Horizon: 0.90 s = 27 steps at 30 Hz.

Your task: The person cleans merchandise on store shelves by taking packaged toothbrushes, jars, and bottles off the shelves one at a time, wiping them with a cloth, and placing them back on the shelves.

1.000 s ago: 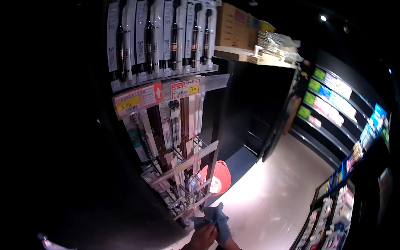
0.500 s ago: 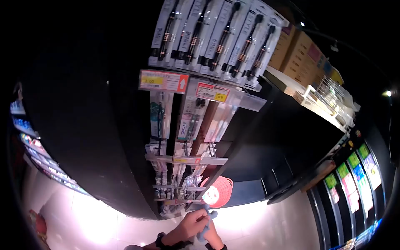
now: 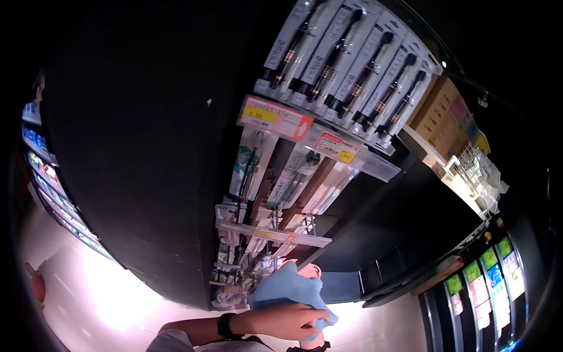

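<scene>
A blue-grey cloth (image 3: 287,288) is spread out at the bottom centre, in front of the hanging racks. My left hand (image 3: 281,320) reaches across from the left, its fingers closed on the cloth's lower right part. My right hand (image 3: 312,338) is behind and below it, mostly covered by the cloth and the left hand, so its fingers are hidden. Dark bands circle both wrists. Just beyond the cloth, a red basket (image 3: 309,270) shows only its upper edge.
Packaged toothbrushes (image 3: 358,73) hang at the top above price labels (image 3: 274,119), with more packs below. A black panel (image 3: 158,164) stands left. Cardboard boxes (image 3: 443,114) and a wire rack (image 3: 471,167) sit on a counter at right, beyond which are lit shelves (image 3: 487,281).
The view has swung, and the racks now stand further right. The cloth, bunched between my hands half a second ago, is spread wider and covers much of the basket.
</scene>
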Motion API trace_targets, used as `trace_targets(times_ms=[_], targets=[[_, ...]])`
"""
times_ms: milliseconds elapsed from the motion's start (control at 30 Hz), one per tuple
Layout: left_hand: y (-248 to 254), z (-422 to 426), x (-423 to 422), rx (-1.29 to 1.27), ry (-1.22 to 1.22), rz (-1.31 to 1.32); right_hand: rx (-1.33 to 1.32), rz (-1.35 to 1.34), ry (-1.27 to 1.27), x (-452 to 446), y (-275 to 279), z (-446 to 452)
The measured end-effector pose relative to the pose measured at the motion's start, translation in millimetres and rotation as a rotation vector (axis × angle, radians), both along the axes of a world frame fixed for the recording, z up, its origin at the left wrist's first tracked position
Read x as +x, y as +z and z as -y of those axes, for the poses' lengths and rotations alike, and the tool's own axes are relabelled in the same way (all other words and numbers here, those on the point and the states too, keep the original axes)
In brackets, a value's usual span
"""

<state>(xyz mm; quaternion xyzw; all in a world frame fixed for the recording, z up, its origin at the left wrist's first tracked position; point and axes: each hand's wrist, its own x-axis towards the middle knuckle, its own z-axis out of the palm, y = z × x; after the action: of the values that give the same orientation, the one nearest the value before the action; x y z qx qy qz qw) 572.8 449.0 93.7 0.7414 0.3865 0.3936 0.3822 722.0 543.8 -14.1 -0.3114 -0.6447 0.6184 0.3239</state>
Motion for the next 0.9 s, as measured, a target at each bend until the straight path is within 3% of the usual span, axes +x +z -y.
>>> trace_targets(times_ms=[33,100,233,400,567,633,833,900], targets=[[5,0,-8,0.004,0.001,0.012,-0.002,-0.034,-0.028,-3,1,-1],[26,2,-31,0.322,0.297,0.152,0.011,-0.087,-0.065,-8,3,1],[49,-9,-78,0.501,0.935,0.147,0.050,-0.063,-0.034,-15,1,11],[43,-75,-109,0.548,1.330,0.150,0.066,-0.008,0.042,-20,-1,23],[26,-114,-124,0.424,1.249,0.314,0.069,-0.032,0.049,-18,12,17],[39,-103,-119,0.346,1.278,0.230,0.066,-0.055,0.054,-20,18,14],[9,-151,-115,0.595,1.160,0.418,0.058,-0.044,0.063,-17,13,23],[15,-150,-119,0.513,0.875,0.631,0.060,-0.033,0.070,-13,10,27]])
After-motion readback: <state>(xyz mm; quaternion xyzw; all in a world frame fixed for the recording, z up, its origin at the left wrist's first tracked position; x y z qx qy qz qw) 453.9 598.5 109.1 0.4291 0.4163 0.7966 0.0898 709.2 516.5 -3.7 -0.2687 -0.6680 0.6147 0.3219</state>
